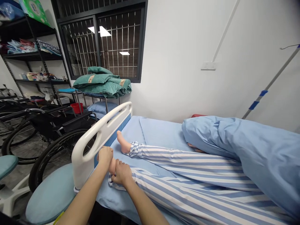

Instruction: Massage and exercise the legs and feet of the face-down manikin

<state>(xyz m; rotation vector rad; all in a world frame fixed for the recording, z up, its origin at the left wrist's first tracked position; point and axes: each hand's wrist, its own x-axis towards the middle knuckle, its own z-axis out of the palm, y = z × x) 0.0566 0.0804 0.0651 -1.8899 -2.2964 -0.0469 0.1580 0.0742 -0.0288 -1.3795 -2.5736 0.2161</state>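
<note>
Two legs in blue-and-white striped trousers (168, 186) lie stretched along a bed; I cannot tell whether they belong to a person or a manikin. My left hand (105, 155) is wrapped round the front of the nearer foot (112, 166), close to the bed's end board. Just behind it, my right hand (122, 172) grips the ankle of that same leg, at the trouser cuff. Both hands cover most of this foot. The farther foot (123, 143) rests bare on the sheet, toes up, untouched. A blue quilt (239, 137) covers the upper body.
A white end board (81, 148) closes the bed's left end, beyond the light-blue sheet (159, 127). Left of it stand a round stool (50, 195) and wheelchairs (47, 125). Green folded quilts (103, 82) lie near the window. A pole (269, 82) rises at right.
</note>
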